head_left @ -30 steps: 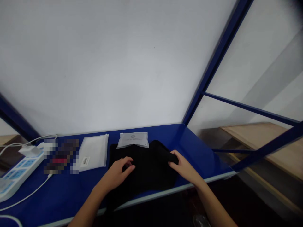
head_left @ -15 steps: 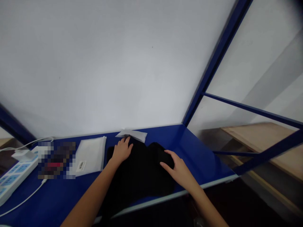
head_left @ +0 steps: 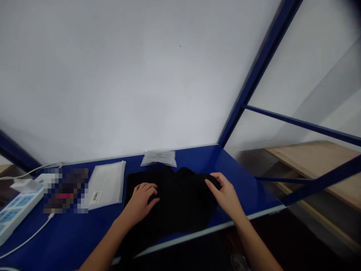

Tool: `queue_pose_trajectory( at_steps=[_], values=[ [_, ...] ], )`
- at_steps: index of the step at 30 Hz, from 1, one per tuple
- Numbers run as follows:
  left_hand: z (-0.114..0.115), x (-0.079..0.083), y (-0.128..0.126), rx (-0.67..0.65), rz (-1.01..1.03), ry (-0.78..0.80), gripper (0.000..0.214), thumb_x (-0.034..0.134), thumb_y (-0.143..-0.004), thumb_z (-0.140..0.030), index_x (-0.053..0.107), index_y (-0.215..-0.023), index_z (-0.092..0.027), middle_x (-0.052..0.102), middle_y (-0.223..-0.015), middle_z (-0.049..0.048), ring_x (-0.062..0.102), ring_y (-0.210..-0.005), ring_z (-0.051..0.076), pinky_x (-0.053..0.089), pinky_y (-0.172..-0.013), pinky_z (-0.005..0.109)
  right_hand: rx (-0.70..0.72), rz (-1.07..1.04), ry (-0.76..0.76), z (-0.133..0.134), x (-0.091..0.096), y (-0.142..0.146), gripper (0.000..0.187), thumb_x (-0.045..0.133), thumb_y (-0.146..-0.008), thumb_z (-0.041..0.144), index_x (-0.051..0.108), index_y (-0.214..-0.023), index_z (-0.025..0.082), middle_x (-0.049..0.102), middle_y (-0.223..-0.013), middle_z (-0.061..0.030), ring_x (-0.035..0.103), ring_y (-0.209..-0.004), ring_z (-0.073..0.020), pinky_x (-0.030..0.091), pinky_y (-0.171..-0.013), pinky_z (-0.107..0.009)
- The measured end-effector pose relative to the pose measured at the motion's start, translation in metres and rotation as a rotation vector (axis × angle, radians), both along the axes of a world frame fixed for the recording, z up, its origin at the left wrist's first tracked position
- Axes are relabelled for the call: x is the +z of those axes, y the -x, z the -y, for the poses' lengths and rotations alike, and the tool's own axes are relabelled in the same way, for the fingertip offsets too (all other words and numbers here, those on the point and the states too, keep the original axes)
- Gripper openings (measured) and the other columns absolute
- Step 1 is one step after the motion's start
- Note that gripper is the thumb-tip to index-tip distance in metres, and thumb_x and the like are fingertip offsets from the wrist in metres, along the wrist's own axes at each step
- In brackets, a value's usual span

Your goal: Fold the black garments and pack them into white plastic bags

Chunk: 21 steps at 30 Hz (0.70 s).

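Note:
A black folded garment (head_left: 177,199) lies on the blue table (head_left: 70,233) in front of me and hangs a little over the near edge. My left hand (head_left: 141,199) rests on its left part with the fingers curled loosely onto the cloth. My right hand (head_left: 225,195) lies on the garment's right edge, fingers bent over the fabric. A small frosted plastic bag (head_left: 158,158) sits just behind the garment, against the wall.
A stack of white plastic bags (head_left: 105,183) lies left of the garment. Further left is a blurred-out object (head_left: 64,190), a white power strip (head_left: 14,209) with a plugged charger (head_left: 24,184) and cables. Blue frame bars (head_left: 254,75) rise at the right.
My left hand has drawn back from the small bag at the rear and come down on the garment's left part. My right hand has slid to the garment's right edge.

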<state>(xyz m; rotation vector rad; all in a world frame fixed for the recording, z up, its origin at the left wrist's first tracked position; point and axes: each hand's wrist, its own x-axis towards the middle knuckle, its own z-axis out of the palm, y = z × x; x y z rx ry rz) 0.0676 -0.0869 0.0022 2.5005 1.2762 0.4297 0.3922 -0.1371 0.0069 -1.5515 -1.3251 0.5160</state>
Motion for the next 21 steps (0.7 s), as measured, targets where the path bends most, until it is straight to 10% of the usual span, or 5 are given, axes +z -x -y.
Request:
queue_pose_trajectory(
  at_steps=[7, 12, 21],
  values=[
    [-0.009, 0.028, 0.028, 0.139, 0.166, -0.029, 0.021, 0.044, -0.097, -0.035, 0.062, -0.096, -0.023, 0.069, -0.091, 0.0033, 0.065, -0.087, 0.023, 0.048, -0.086, 0.039, 0.116, -0.093, 0.062, -0.006, 0.011, -0.007, 0.032, 0.066, -0.083, 0.050, 0.060, -0.097, 0.022, 0.069, -0.086, -0.0030, 0.066, -0.082, -0.0221, 0.052, -0.073, -0.032],
    [-0.019, 0.036, 0.037, 0.235, 0.016, -0.128, 0.023, 0.053, -0.093, -0.036, 0.065, -0.105, -0.021, 0.068, -0.109, 0.0084, 0.061, -0.104, 0.029, 0.046, -0.092, 0.045, 0.062, 0.301, 0.030, -0.017, 0.005, 0.004, 0.032, 0.061, -0.087, 0.042, 0.061, -0.112, 0.022, 0.067, -0.105, -0.0095, 0.064, -0.098, -0.0283, 0.051, -0.087, -0.043],
    [0.026, 0.015, 0.044, -0.033, -0.148, 0.067, 0.048, 0.071, -0.081, -0.044, 0.060, -0.126, -0.030, 0.055, -0.143, 0.0078, 0.048, -0.134, 0.031, 0.031, -0.114, 0.057, 0.405, 0.500, 0.131, 0.007, -0.002, -0.013, 0.046, 0.076, -0.078, 0.042, 0.064, -0.121, 0.030, 0.053, -0.141, -0.0085, 0.044, -0.134, -0.0310, 0.036, -0.110, -0.052]
  ],
)
